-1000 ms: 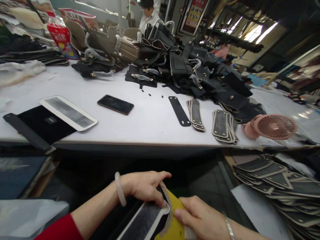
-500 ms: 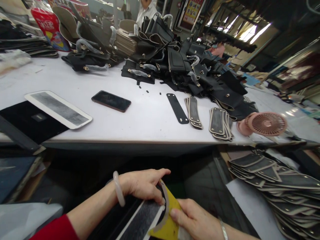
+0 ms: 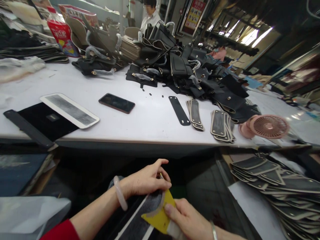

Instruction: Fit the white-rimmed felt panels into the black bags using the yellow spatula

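Below the table edge, my right hand [image 3: 191, 216] is closed around a yellow scraper [image 3: 160, 218] with a grey-smeared, curved edge. The scraper lies against a dark strip with pale borders [image 3: 135, 225], which slants up from the bottom of the view. My left hand [image 3: 151, 180] is at the strip's far end, its fingers curled over it and the thumb beside the scraper's upper corner. Its index finger sticks out. What is under the left fingers is partly hidden.
On the white table [image 3: 140, 128] lie a phone [image 3: 117, 102], an open black bag piece [image 3: 47, 121], small stacked straps [image 3: 218, 123] and a pink fan [image 3: 268, 126]. Black bags [image 3: 175, 63] are heaped behind. Trimmed dark panels [image 3: 290, 190] pile up at right. A person [image 3: 151, 16] is beyond.
My left hand has risen slightly, its thumb moving off the strip's end toward the scraper's corner. The scraper has shifted a little left across the strip with my right hand. The view has turned slightly left.
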Motion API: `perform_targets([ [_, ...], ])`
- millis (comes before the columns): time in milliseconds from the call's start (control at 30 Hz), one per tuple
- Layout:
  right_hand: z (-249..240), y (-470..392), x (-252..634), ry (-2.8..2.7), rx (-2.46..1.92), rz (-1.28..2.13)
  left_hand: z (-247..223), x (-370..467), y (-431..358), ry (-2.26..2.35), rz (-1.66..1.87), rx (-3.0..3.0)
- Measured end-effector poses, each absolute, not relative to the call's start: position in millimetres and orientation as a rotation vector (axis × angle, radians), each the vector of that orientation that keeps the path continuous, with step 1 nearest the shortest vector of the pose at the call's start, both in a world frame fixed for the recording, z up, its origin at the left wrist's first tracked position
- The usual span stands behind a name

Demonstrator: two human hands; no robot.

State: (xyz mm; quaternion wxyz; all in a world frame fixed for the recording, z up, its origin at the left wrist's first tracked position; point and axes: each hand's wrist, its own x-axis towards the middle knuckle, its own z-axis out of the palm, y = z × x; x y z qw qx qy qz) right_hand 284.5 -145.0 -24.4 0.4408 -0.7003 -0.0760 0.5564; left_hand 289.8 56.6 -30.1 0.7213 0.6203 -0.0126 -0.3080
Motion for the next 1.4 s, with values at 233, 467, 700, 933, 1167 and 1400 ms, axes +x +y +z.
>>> perform_targets([
  [233,-60,-138,255,-0.295,-1.87,1.217,-23,248,81,0.116,-0.524,1.508],
  [467,-50,-162,238,-0.33,-1.717,1.196,-21,222,70,0.173,-0.477,1.596],
  [700,-34,-164,269,-0.013,-1.697,0.752,-12,222,63,0.193,-0.488,1.681],
  [933,-53,-142,266,-0.192,-1.65,0.713,-13,227,62,0.16,-0.483,1.737],
  [1167,-72,-148,285,-0.104,-1.523,1.031,-7,227,61,0.075,-0.44,1.748],
  [1400,-107,-106,330,-0.106,-1.52,1.407,-5,229,55,0.147,-0.446,1.674],
])
